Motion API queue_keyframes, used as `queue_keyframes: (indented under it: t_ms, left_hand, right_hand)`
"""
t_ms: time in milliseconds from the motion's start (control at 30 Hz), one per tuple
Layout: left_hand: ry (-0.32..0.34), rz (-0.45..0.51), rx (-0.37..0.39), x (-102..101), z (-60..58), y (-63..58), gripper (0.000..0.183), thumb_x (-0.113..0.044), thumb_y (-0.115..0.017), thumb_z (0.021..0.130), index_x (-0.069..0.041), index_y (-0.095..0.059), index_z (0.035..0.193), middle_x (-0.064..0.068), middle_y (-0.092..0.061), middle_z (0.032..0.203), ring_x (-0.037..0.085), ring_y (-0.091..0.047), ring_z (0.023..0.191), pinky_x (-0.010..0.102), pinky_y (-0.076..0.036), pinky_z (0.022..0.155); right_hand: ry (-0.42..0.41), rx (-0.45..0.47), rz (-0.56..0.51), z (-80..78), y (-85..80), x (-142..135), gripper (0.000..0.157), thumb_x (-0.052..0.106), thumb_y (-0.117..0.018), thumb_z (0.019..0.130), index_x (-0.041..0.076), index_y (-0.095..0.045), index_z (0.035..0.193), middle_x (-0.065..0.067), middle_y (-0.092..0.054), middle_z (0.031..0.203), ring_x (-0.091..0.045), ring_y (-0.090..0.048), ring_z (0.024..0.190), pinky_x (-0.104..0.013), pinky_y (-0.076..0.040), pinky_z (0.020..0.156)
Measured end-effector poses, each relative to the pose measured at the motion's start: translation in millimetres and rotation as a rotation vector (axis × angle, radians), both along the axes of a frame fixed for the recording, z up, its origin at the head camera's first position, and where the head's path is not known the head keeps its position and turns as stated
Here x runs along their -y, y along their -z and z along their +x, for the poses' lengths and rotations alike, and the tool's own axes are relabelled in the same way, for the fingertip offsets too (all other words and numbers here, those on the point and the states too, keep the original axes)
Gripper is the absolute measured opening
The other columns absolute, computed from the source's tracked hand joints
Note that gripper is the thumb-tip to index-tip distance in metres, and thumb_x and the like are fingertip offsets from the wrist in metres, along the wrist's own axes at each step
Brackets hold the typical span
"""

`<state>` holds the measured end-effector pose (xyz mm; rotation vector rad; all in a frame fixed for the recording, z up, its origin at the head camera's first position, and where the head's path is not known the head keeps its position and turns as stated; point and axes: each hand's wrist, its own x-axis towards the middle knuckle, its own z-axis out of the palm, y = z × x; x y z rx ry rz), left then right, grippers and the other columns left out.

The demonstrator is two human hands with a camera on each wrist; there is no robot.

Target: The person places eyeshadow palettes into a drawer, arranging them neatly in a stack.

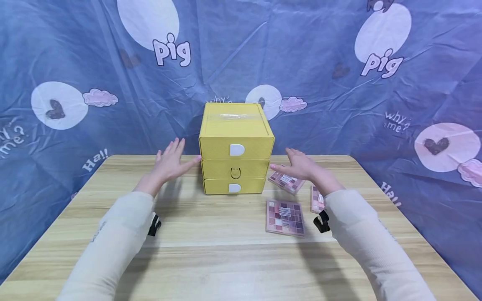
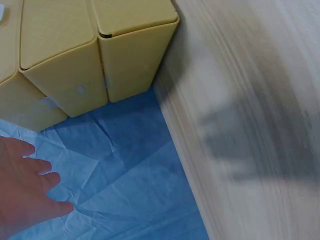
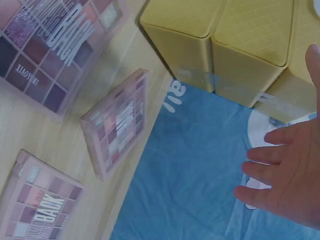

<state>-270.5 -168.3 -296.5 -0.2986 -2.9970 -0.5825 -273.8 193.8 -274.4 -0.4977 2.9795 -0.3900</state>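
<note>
A yellow three-drawer box (image 1: 236, 146) stands at the back middle of the table, its drawers closed, with white tabs on the top and bottom fronts. To its left my left hand (image 1: 170, 164) hovers with fingers spread, the thumb near the box's side; whether it touches cannot be told. On the other side my right hand (image 1: 301, 165) is held up with straight fingers, holding nothing. Three pink eyeshadow palettes lie right of the box: a front palette (image 1: 285, 218), one palette (image 1: 287, 181) below the right hand, and another palette (image 1: 317, 200) partly hidden by the right sleeve.
A wooden table (image 1: 226, 263) spans the view, and a blue printed cloth (image 1: 320, 54) hangs right behind it. Clear tape (image 3: 200, 76) runs across the drawers' side. Black straps (image 1: 155, 225) show below the sleeves.
</note>
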Motion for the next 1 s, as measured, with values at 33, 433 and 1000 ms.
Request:
queue_keyframes:
  t_ms: [33,433,1000]
  left_hand:
    - [0.0,0.016,-0.001,0,-0.5,-1.4,0.094,-0.07,-0.026,0.076,-0.004,0.0,0.138,0.017,0.006,0.141,0.035,0.003,0.125,0.056,0.006,0.093]
    - [0.05,0.363,-0.079,-7,-9.7,-22.7,0.079,-0.061,-0.036,0.081,-0.016,-0.009,0.14,0.01,-0.008,0.142,0.029,-0.01,0.126,0.049,-0.011,0.097]
    - [0.14,0.89,-0.056,-35,-27.8,-44.3,0.053,-0.029,-0.048,0.088,-0.007,-0.032,0.134,0.018,-0.034,0.13,0.024,-0.03,0.119,0.036,-0.026,0.095]
  right_hand:
    - [-0.009,0.006,-0.008,0.6,-1.6,1,0.096,0.065,-0.037,0.078,-0.011,-0.013,0.132,-0.03,-0.016,0.134,-0.042,-0.014,0.121,-0.049,-0.013,0.096]
    - [-0.062,0.036,0.005,9.3,-21.5,16,0.069,0.061,-0.044,0.077,-0.003,-0.058,0.098,-0.018,-0.058,0.092,-0.028,-0.054,0.084,-0.041,-0.042,0.074]
    - [-0.165,-0.044,-0.192,7.9,-20.8,59,0.037,0.04,-0.056,0.081,0.004,-0.063,0.081,-0.003,-0.06,0.071,-0.016,-0.054,0.066,-0.03,-0.043,0.062]
